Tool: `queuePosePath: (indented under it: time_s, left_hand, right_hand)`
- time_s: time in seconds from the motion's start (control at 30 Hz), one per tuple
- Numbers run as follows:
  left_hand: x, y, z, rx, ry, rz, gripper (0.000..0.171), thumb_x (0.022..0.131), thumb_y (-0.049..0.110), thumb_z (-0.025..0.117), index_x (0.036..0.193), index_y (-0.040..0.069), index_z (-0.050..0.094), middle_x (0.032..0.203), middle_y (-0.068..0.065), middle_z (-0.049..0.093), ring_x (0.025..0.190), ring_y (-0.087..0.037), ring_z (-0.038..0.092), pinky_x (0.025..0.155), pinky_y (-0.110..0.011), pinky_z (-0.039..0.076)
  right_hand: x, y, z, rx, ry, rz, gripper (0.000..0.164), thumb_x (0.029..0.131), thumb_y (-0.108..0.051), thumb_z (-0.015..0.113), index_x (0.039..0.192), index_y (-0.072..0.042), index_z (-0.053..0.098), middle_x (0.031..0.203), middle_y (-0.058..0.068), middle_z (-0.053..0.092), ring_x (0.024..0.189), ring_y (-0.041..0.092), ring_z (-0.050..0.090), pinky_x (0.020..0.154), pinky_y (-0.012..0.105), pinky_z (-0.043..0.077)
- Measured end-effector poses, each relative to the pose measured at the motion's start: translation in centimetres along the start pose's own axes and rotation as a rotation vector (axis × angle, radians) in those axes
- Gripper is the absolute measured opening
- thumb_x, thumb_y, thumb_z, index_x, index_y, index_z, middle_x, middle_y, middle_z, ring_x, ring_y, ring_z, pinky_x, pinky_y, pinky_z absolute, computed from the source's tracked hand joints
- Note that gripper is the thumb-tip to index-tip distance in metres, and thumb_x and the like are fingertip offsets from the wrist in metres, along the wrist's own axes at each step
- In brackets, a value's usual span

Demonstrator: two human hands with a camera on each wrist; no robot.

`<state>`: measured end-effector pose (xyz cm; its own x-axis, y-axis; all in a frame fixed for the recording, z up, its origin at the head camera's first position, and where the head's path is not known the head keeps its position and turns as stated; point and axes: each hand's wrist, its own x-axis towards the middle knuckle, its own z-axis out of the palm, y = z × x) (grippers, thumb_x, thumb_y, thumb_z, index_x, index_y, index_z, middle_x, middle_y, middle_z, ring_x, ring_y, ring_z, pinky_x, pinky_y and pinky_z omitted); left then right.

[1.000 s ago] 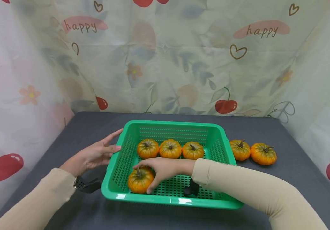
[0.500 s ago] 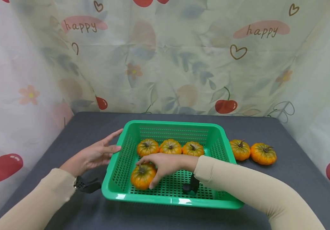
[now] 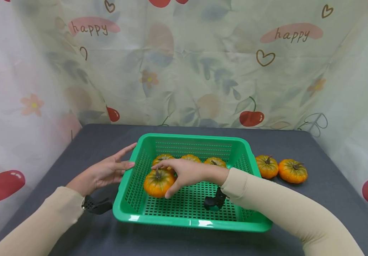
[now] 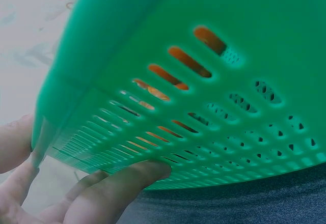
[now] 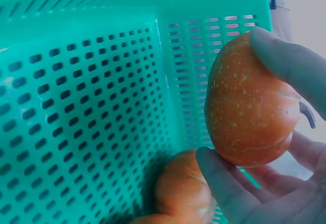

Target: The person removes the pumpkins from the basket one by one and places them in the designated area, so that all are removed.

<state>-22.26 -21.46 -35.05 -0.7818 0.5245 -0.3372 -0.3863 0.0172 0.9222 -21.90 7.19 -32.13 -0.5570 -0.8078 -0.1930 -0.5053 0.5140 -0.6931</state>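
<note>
My right hand (image 3: 188,173) grips a small orange pumpkin (image 3: 158,184), thumb and fingers around its sides, raised over the left part of the green plastic basket (image 3: 158,220). In the right wrist view that pumpkin (image 5: 244,102) hangs above the perforated floor, its curved stem pointing toward the palm. Behind it, three more small pumpkins (image 3: 216,162) sit in a row by the back wall, partly covered by the hand. At the basket's left side, my left hand (image 3: 107,171) holds the rim with the thumb over it; its fingers (image 4: 117,191) lie against the slotted outer wall.
Two small pumpkins (image 3: 293,171) lie on the dark table (image 3: 281,140) just right of the basket. A printed curtain (image 3: 184,71) encloses the back and both sides. Black wrist cameras (image 3: 97,206) are strapped under both forearms.
My right hand has lifted the pumpkin from the basket's front left and carried it backward, so it now overlaps the back row. The left hand keeps its place on the rim.
</note>
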Motion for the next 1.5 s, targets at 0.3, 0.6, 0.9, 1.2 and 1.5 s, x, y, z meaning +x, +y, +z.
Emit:
queuePosePath:
  time_s: [0.3, 0.6, 0.9, 1.2, 1.5]
  left_hand:
    - [-0.3, 0.2, 0.0, -0.007, 0.012, 0.008, 0.087, 0.098, 0.011, 0.057, 0.156, 0.037, -0.002, 0.136, -0.015, 0.050, 0.099, -0.023, 0.068, 0.088, -0.049, 0.055]
    - [-0.2, 0.1, 0.0, -0.023, -0.002, 0.007, 0.087, 0.098, 0.010, 0.057, 0.156, 0.037, -0.002, 0.137, -0.015, 0.049, 0.100, -0.023, 0.068, 0.088, -0.048, 0.056]
    - [-0.2, -0.1, -0.1, -0.027, -0.009, 0.012, 0.087, 0.098, 0.009, 0.057, 0.156, 0.036, -0.003, 0.138, -0.017, 0.047, 0.100, -0.023, 0.068, 0.087, -0.047, 0.056]
    - [-0.1, -0.2, 0.0, -0.033, -0.011, 0.011, 0.086, 0.098, 0.009, 0.056, 0.156, 0.037, -0.003, 0.140, -0.018, 0.047, 0.101, -0.024, 0.068, 0.087, -0.048, 0.056]
    - [-0.1, 0.0, 0.0, -0.041, -0.010, 0.011, 0.088, 0.098, 0.009, 0.057, 0.156, 0.036, -0.004, 0.141, -0.019, 0.046, 0.102, -0.025, 0.068, 0.088, -0.048, 0.056]
  right_hand:
    - [-1.9, -0.4, -1.5, 0.067, 0.080, 0.012, 0.081, 0.075, -0.025, 0.085, 0.144, -0.019, 0.043, 0.140, 0.000, 0.047, 0.117, 0.020, 0.051, 0.092, 0.028, 0.050]
    - [-4.7, 0.2, -3.4, 0.073, 0.173, 0.053, 0.082, 0.076, -0.027, 0.084, 0.145, -0.025, 0.041, 0.144, 0.003, 0.042, 0.123, 0.027, 0.051, 0.092, 0.032, 0.053]
    - [-8.1, 1.2, -5.4, 0.152, 0.304, 0.060, 0.080, 0.076, -0.024, 0.085, 0.144, -0.023, 0.043, 0.143, 0.005, 0.041, 0.123, 0.031, 0.051, 0.093, 0.038, 0.054]
    - [-12.2, 1.7, -8.4, 0.173, 0.440, 0.071, 0.081, 0.078, -0.022, 0.083, 0.146, -0.020, 0.039, 0.142, 0.008, 0.040, 0.125, 0.031, 0.050, 0.095, 0.040, 0.053]
    - [-16.6, 1.8, -10.5, 0.085, 0.615, 0.153, 0.077, 0.080, -0.015, 0.080, 0.145, -0.018, 0.039, 0.146, 0.002, 0.037, 0.120, 0.023, 0.051, 0.085, 0.016, 0.051]
